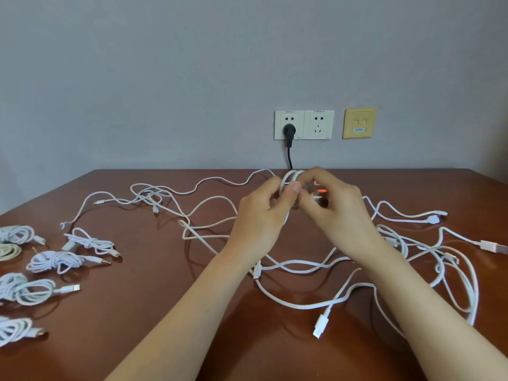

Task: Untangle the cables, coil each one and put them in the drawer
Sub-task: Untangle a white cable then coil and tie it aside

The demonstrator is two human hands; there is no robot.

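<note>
Coiling one white cable: a small coil (pixel 287 179) is held clear of the table (pixel 154 325) at the centre of the view, presumably so that its loops are not snagged by the loose cables (pixel 302 264) spread beneath it and out toward three and ten o'clock. The coil is pinched between the thumb and curled fingers of the left hand (pixel 261 215), which serves as the former. The fingers of the right hand (pixel 332 213) are curled onto the coil's top, apparently to lay on the next turn. Finished bundles (pixel 55 261) are set apart at eight o'clock, well clear of the tangle. A black plug (pixel 288 130) is seated in a wall socket at twelve o'clock. No drawer is shown.
</note>
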